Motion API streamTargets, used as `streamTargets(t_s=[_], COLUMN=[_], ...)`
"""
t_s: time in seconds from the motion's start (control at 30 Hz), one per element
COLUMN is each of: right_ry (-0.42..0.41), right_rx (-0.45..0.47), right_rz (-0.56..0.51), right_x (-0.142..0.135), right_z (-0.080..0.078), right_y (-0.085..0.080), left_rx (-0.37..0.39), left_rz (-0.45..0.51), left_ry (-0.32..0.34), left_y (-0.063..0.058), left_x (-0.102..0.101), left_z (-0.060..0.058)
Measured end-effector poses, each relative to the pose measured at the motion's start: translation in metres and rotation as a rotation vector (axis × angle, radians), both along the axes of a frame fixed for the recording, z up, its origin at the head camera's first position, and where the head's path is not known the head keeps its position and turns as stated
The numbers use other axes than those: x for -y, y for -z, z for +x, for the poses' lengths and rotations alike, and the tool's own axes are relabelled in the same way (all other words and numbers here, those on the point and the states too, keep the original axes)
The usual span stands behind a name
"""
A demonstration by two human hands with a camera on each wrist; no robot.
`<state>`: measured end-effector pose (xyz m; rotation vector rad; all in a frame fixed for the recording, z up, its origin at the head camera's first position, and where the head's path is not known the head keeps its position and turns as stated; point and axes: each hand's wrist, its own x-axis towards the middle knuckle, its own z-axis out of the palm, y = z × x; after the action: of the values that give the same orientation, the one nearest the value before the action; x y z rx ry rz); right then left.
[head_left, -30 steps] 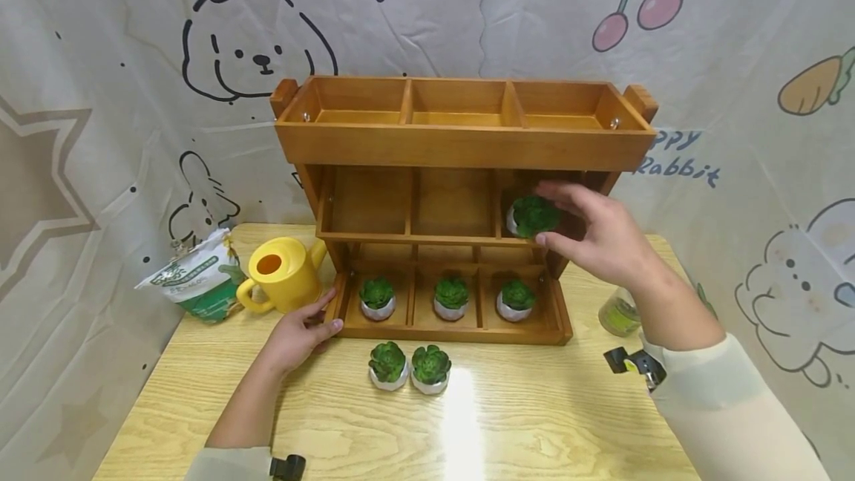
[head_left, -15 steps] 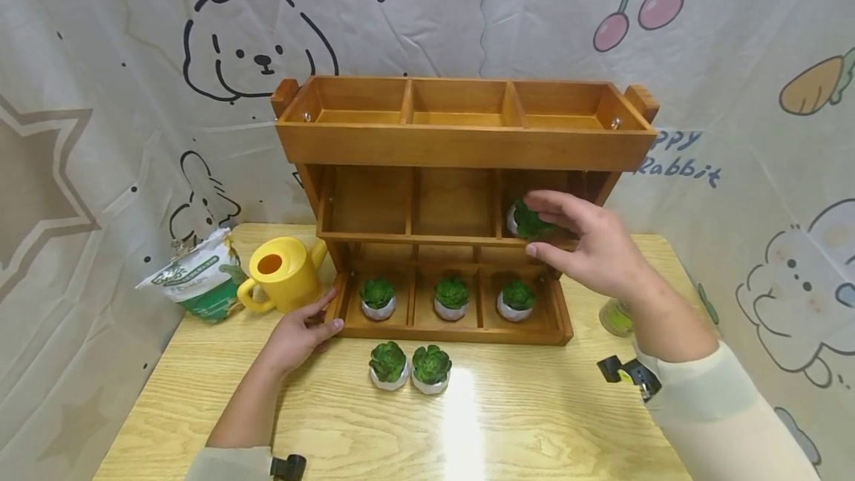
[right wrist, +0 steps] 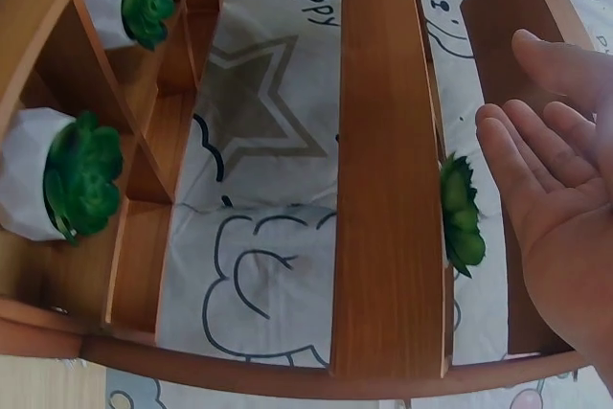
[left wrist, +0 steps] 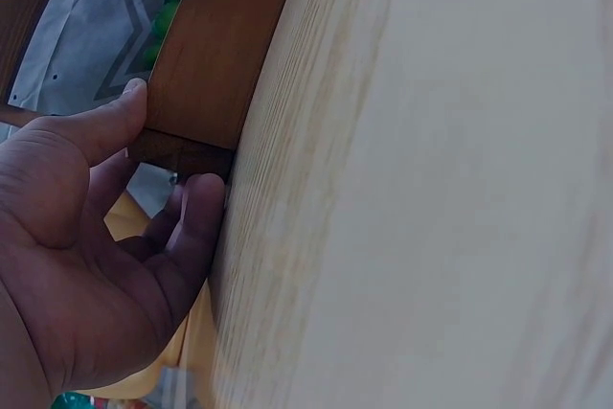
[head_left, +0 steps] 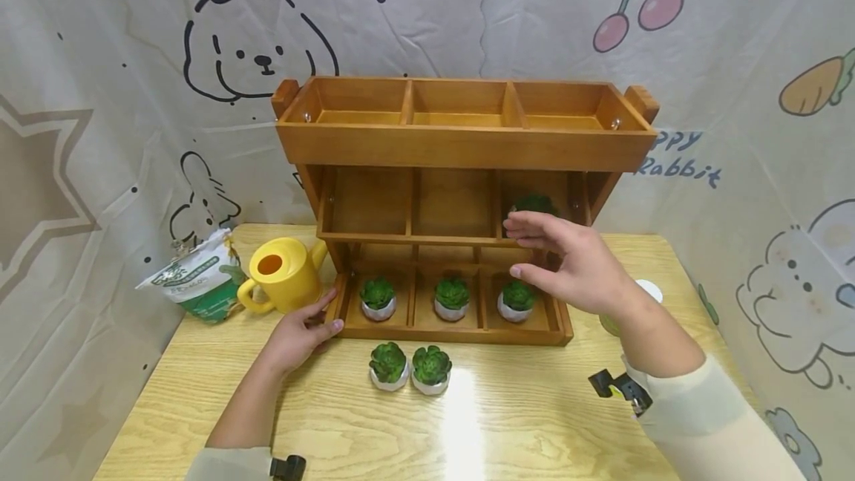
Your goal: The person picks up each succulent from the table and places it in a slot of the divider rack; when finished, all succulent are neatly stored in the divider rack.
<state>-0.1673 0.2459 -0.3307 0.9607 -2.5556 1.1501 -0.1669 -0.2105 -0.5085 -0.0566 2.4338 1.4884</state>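
Note:
A wooden three-tier plant stand (head_left: 467, 148) stands at the back of the table. My left hand (head_left: 298, 338) holds its lower left corner; in the left wrist view the thumb (left wrist: 120, 122) lies on the board (left wrist: 215, 55) and the fingers are around its end. My right hand (head_left: 568, 254) holds nothing, its fingers extended, just in front of the middle tier's right compartment. Partly hidden behind it, a potted succulent (head_left: 536, 204) sits in that compartment; its green leaves (right wrist: 462, 215) show beside the hand in the right wrist view. The bottom tier holds potted succulents at left (head_left: 378, 298), middle (head_left: 452, 298) and right (head_left: 516, 300).
Two potted succulents (head_left: 389, 366) (head_left: 431, 370) stand side by side on the table before the stand. At left are a yellow watering can (head_left: 287, 277) and a white-and-green bag (head_left: 200, 280). A jar with a white lid (head_left: 649, 290) stands partly behind my right forearm.
My right hand has let go of the succulent in the middle tier's right compartment and drawn back toward me and down. The left hand stays at the stand's corner.

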Motion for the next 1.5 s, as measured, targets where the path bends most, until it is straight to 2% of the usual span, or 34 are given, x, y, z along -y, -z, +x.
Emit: streamTargets(t_s=[0.3, 0.7, 1.5], right_ry=[-0.043, -0.093, -0.134], right_rx=[0.038, 0.104, 0.175], right_rz=[0.002, -0.017, -0.006], right_x=[0.013, 0.027, 0.051], right_z=[0.004, 0.007, 0.012], right_y=[0.008, 0.027, 0.064], left_rx=[-0.006, 0.0, -0.008], left_rz=[-0.004, 0.015, 0.051], left_ry=[0.003, -0.002, -0.008], left_y=[-0.001, 0.002, -0.001], left_x=[0.0, 0.0, -0.001], left_z=[-0.001, 0.0, 0.002])
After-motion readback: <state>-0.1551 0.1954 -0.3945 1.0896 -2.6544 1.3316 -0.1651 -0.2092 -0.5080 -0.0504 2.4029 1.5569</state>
